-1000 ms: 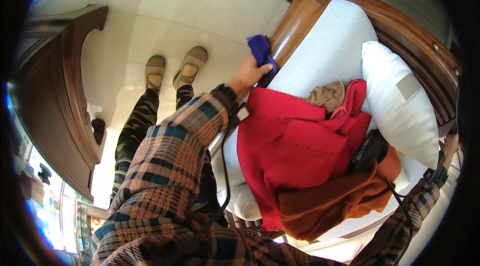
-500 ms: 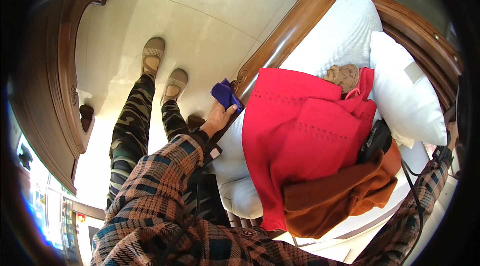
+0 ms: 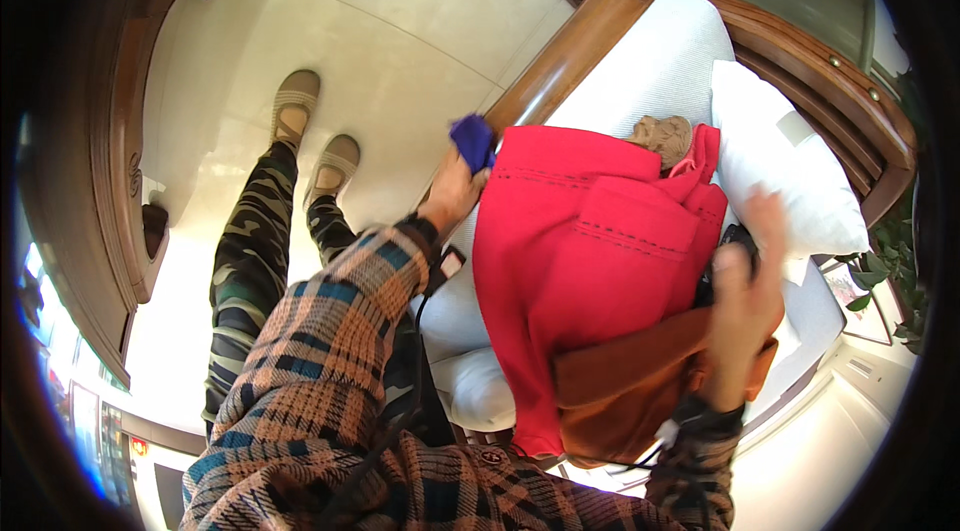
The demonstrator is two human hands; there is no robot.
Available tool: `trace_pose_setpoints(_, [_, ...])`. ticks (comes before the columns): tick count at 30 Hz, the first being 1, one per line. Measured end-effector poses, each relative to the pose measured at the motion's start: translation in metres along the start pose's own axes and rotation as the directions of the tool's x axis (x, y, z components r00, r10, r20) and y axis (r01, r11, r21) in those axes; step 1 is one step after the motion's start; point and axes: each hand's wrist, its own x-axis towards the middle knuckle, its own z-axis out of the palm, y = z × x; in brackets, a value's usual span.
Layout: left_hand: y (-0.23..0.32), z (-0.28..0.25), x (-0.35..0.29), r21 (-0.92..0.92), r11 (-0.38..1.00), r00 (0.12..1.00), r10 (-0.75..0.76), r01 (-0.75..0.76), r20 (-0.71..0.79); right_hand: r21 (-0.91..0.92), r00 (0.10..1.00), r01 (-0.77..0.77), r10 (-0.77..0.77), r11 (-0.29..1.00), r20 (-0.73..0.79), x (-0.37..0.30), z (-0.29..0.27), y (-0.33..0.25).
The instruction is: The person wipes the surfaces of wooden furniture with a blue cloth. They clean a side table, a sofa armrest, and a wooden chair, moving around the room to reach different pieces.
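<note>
We see a wooden sofa (image 3: pixel 560 51) bearing a pale seat cushion (image 3: pixel 660 46); on the cushion we find a red garment (image 3: pixel 580 241), a rust-brown garment (image 3: pixel 620 366) overlapping it, crumpled tan cloth (image 3: pixel 662 138) and a white pillow (image 3: pixel 775 156).

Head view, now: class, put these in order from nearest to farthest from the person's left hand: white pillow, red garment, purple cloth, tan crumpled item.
1. Purple cloth: held in the left hand.
2. Red garment: just to the hand's right.
3. Tan crumpled item: farther right, at the garment's upper edge.
4. White pillow: farthest right of the four.
</note>
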Motion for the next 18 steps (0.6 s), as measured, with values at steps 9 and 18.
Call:
trace_pose_setpoints(9, [-0.062, -0.012, -0.089, 0.013, 0.953, 0.949, -0.302, 0.302, 0.086, 0.067, 0.942, -0.335, 0.333, 0.94, 0.044, -0.107, 0.12, 0.027])
trace_pose_setpoints(18, [-0.016, 0.008, 0.033, -0.338, 0.94, 0.999, 0.031, -0.041, -0.032, -0.041, 0.974, -0.098, 0.087, 0.994, -0.211, -0.123, 0.193, 0.077])
